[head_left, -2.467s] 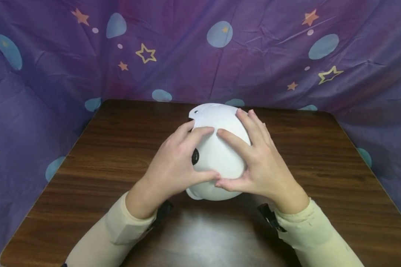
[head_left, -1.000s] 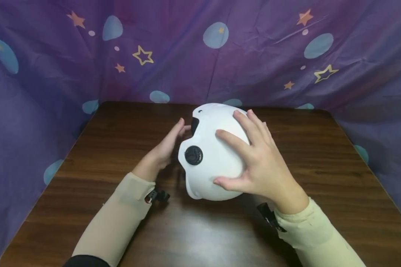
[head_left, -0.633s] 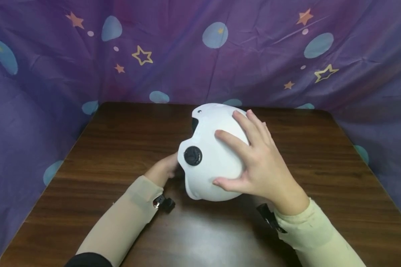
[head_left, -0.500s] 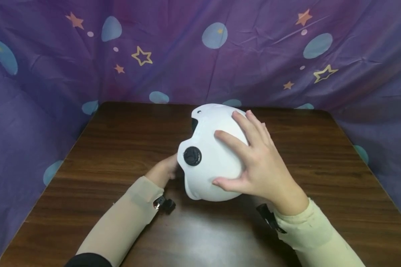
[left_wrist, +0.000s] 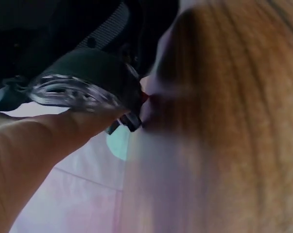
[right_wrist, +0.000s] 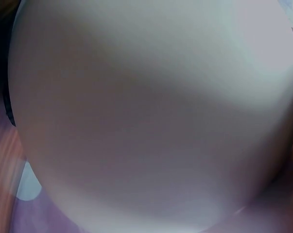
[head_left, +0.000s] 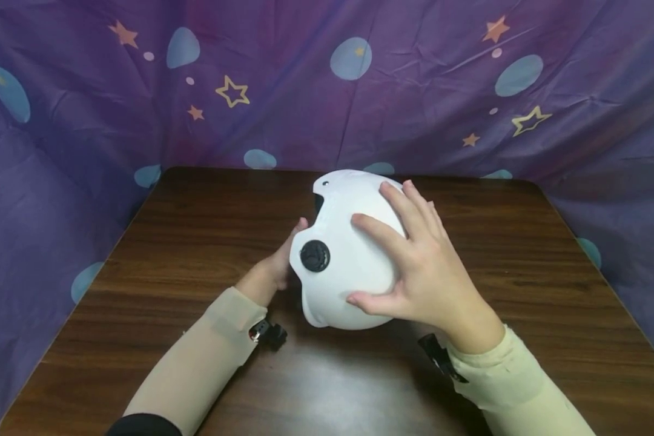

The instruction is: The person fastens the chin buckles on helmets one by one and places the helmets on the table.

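Note:
A white helmet [head_left: 346, 254] lies on its side on the table, its open underside turned left and a round black disc [head_left: 315, 256] on its shell. My right hand [head_left: 425, 260] holds the dome from the right, fingers and thumb spread around its curve. The smooth shell [right_wrist: 151, 111] fills the right wrist view. At the opening is my left hand [head_left: 280, 259], thumb up by the rim and other fingers hidden behind the helmet. In the left wrist view, a digit lies against a dark ridged knob [left_wrist: 83, 87] within the black interior; whether the fingers pinch it I cannot tell.
The dark wood-grain table [head_left: 523, 272] extends around the helmet, with rounded far corners. A purple curtain [head_left: 283, 72] with stars and blue ovals hangs behind and at both sides. A small black wrist camera [head_left: 272, 335] sits at the left cuff.
My left hand has left the outer shell and moved to the helmet's open underside. In the last half second its thumb has come up into view. The right hand and helmet stay put.

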Motion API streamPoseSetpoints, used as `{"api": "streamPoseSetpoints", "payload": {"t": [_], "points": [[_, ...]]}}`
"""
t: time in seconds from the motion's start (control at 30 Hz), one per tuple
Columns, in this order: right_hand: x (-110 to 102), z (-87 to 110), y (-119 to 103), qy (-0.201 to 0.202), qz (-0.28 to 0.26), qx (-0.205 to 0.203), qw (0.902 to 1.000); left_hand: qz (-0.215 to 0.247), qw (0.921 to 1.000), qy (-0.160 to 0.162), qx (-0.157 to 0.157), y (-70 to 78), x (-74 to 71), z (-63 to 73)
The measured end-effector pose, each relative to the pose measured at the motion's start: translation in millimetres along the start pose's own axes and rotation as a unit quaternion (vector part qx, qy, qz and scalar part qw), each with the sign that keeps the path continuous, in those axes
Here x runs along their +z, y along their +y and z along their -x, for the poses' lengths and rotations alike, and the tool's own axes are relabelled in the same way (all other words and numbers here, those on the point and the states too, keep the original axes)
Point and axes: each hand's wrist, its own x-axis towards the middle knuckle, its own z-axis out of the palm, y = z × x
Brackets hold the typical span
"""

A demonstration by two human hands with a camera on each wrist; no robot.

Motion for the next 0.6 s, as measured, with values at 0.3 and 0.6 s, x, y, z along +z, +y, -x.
{"api": "streamPoseSetpoints", "payload": {"t": [0.3,0.6], "points": [[-0.7,1.7,-1.4,0.009,-0.005,-0.002,0.9999,0.007,0.9984,-0.025,0.051,7.2,5.6,2.6],[0.3,-0.8,-5.2,0.023,-0.005,-0.019,0.9995,0.037,0.9972,-0.029,0.058,10.9,10.8,6.6]]}}
